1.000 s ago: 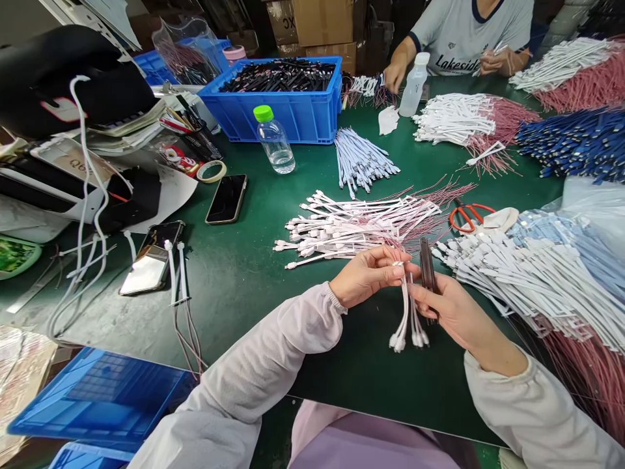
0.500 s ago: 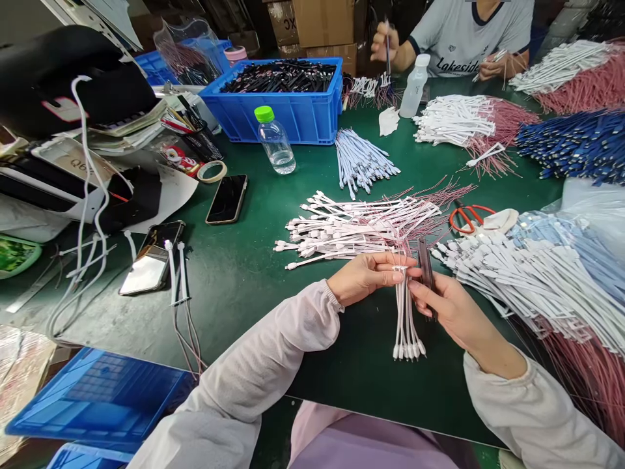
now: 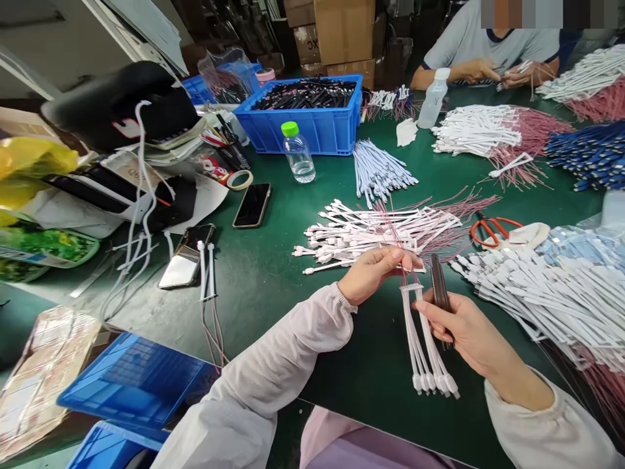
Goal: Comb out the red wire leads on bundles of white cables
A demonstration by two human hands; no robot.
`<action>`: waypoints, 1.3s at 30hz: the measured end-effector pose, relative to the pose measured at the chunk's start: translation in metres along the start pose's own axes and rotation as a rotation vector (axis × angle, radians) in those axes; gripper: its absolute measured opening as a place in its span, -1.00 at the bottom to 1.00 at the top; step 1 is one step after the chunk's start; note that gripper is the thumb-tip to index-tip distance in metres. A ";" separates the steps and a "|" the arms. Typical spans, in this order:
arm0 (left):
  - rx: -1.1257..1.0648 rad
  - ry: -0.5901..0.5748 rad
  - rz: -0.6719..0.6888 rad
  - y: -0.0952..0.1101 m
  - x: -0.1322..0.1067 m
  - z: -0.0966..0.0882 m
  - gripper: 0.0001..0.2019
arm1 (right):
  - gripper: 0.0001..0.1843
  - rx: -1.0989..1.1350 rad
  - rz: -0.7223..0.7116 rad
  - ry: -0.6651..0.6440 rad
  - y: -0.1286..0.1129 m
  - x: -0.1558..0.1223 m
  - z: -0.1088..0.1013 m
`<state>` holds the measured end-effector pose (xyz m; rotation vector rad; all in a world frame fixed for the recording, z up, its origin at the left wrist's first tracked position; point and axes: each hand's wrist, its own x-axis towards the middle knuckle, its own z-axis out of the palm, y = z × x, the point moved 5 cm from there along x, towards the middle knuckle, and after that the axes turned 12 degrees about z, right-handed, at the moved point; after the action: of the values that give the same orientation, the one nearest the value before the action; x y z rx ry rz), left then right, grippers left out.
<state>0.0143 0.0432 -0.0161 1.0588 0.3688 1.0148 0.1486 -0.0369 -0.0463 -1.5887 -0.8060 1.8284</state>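
My left hand [image 3: 372, 273] is closed in a pinch on the thin reddish wires above a bunch of short white cables [image 3: 415, 345]. The cables hang down in two groups, plugs at the bottom, each crossed by a white band near the top. In my right hand [image 3: 463, 326] is a dark brown, long flat tool [image 3: 438, 283], gripped upright; its exact kind is unclear. The right thumb tip touches or nearly touches the right-hand cables. Behind my left hand lies a pile of similar white cables [image 3: 361, 234] with reddish wire ends.
Orange-handled scissors [image 3: 488, 231] lie right of the pile, beside a large heap of white cables [image 3: 547, 293]. Bottles, phones and a blue crate [image 3: 297, 133] of black parts stand farther back. A co-worker [image 3: 488, 58] handles cables across the table.
The hanging cables have dropped lower and spread into two groups, with my left hand now above their bands on the wires. The whole view has shifted slightly; the co-worker's hands have come together.
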 end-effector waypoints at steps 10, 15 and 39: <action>0.015 0.216 0.196 0.047 0.007 -0.033 -0.70 | -0.54 -0.189 0.082 -0.045 0.011 0.003 0.005; -0.227 0.499 0.274 0.061 0.009 -0.068 -0.82 | -0.59 -0.428 -0.143 0.298 -0.019 -0.013 -0.036; 0.170 0.170 -0.144 -0.030 -0.010 0.015 -0.53 | -0.58 -0.503 -0.163 0.302 -0.007 -0.014 -0.006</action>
<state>0.0347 0.0238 -0.0368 1.0842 0.6702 0.9589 0.1563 -0.0422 -0.0327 -1.9754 -1.2732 1.2860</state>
